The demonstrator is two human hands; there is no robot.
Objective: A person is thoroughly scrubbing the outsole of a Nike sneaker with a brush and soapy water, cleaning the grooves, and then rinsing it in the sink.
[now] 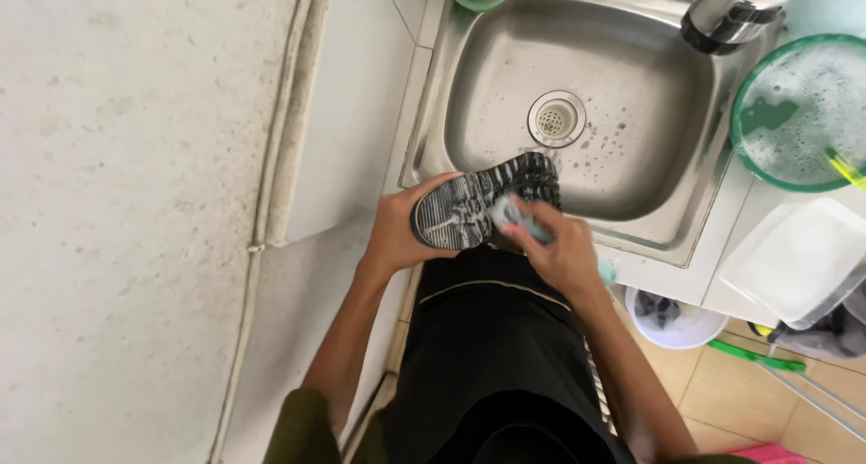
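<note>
The left hand (394, 234) is wrapping its fingers tight around the heel end of a dark shoe (487, 201), turning the soapy sole up over the near rim of the steel sink (631, 139). The right hand (561, 252) is closing firmly on a pale blue brush (516, 216), pressing it against the sole just beside the left grip.

No labelled package, sign or screen shows anywhere in this view. The nearest thing to packaging is a plain white rectangular plastic container (798, 258), which lies on the table to the right of the sink, just below a round green basin of suds. It is tilted slightly, has rounded corners and carries no label or printing.
</note>
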